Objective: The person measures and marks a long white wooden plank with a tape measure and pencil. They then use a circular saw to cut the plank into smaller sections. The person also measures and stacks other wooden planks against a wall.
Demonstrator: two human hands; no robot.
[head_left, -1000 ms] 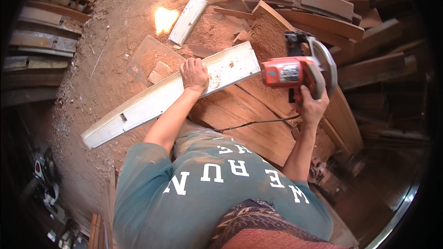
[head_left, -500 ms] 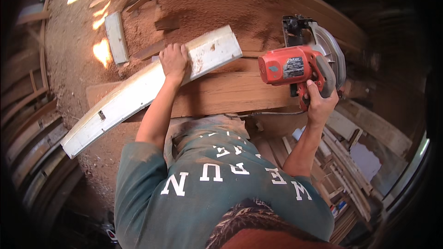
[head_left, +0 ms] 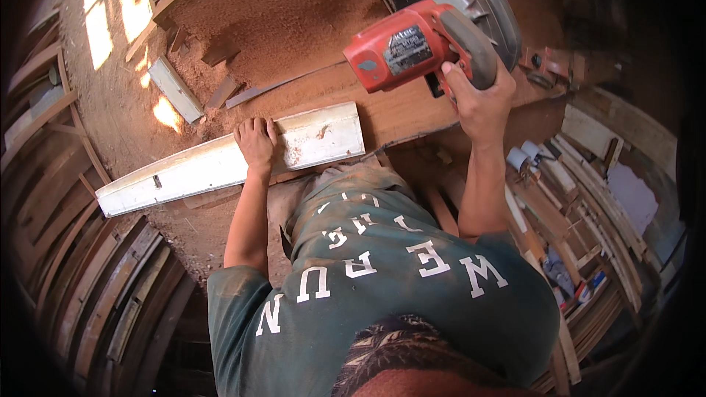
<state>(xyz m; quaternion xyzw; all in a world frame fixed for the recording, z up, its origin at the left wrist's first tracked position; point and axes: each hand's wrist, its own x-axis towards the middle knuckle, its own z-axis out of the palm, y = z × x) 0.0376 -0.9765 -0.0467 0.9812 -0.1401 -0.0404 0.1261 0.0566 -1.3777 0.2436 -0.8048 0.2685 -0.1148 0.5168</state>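
Note:
A red circular saw [head_left: 393,48] with a grey metal guard hangs over the wooden bench, and my right hand [head_left: 484,106] is wrapped round its dark rear handle. To the left, a long white-painted board [head_left: 187,184] lies across the bench in front of me. My left hand [head_left: 256,141] grips it toward its right part, the fingers curled over the far edge. Flakes and a bare patch mark the paint right of that hand. Under the board's right end and the saw runs a wide brown plank [head_left: 401,117]. The saw is apart from the board.
Reddish sawdust [head_left: 287,26] heaps on the far side. A short whitish offcut [head_left: 176,90] lies on the ground at far left. Stacked timber [head_left: 121,287] lines the left. More wood strips [head_left: 588,198] and blue-red packets [head_left: 588,290] lie at right.
The board has turned nearer to level across the view and come closer to my body, with my left hand on it. In view, the saw sits farther up and left; the head view has shifted too.

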